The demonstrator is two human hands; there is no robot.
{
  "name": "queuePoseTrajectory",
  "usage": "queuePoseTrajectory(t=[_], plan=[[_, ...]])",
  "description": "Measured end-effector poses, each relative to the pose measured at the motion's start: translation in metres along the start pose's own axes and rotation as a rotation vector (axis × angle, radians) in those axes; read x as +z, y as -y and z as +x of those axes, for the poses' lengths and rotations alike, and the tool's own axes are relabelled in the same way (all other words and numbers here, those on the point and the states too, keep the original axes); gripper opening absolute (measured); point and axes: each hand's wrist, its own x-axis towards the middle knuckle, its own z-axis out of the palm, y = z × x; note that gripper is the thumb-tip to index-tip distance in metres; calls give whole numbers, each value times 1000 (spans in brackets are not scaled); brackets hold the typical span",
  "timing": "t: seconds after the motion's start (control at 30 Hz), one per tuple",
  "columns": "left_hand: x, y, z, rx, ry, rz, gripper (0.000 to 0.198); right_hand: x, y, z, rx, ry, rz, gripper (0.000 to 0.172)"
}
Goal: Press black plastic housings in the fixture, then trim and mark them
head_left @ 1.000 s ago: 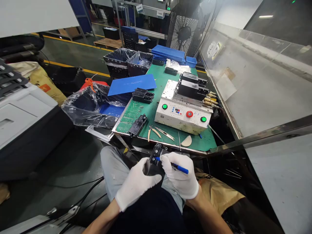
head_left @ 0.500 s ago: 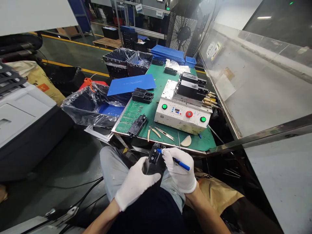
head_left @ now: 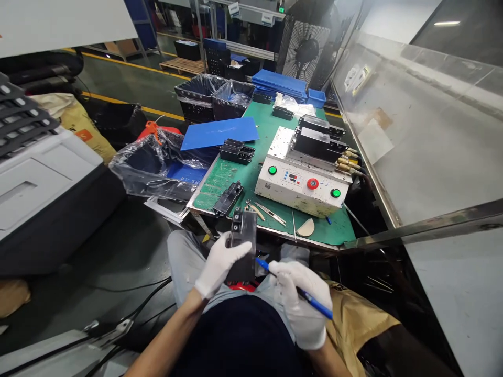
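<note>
My left hand (head_left: 222, 262), in a white glove, grips a black plastic housing (head_left: 247, 230) by its left side, thumb across its face. The housing stands nearly upright over my lap, with round metal inserts at its upper left corner. In my gloved right hand (head_left: 304, 298) is a blue marker pen (head_left: 316, 305). Its blue tip end points up and left, close to the housing's lower right edge; whether it touches I cannot tell. Beyond the housing, another black housing (head_left: 228, 199) lies on the green bench top (head_left: 212, 183), beside partly hidden pliers (head_left: 257, 210).
A white control box (head_left: 302, 193) with green and red buttons carries black housings (head_left: 320, 144) on top. Tweezers (head_left: 271, 213), a thin rod (head_left: 294, 226) and a pale half-round piece (head_left: 305, 227) lie near the bench's front edge. A plastic-lined bin (head_left: 157, 173) stands left.
The left hand has raised and turned the housing, showing its broad face. My right hand has moved down and right, drawing the pen away from the inserts. The whole view has shifted slightly.
</note>
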Motion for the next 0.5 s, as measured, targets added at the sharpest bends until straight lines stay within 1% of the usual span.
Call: queuePoseTrajectory(t=[0.1, 0.2, 0.3, 0.4, 0.5], plan=[[-2, -5, 13, 17, -32, -179, 60, 12, 2, -20, -82, 84, -25, 25], [-2, -9, 18, 37, -48, -206, 59, 26, 0, -31, -149, 157, -66, 25], [-1, -13, 16, 47, -55, -202, 55, 35, -2, -33, -172, 189, -108, 25], [0, -17, 13, 47, -30, -216, 52, 35, -1, -31, -143, 203, -94, 24], [1, -21, 12, 46, 8, -228, 51, 29, 2, -33, -127, 200, -135, 21]])
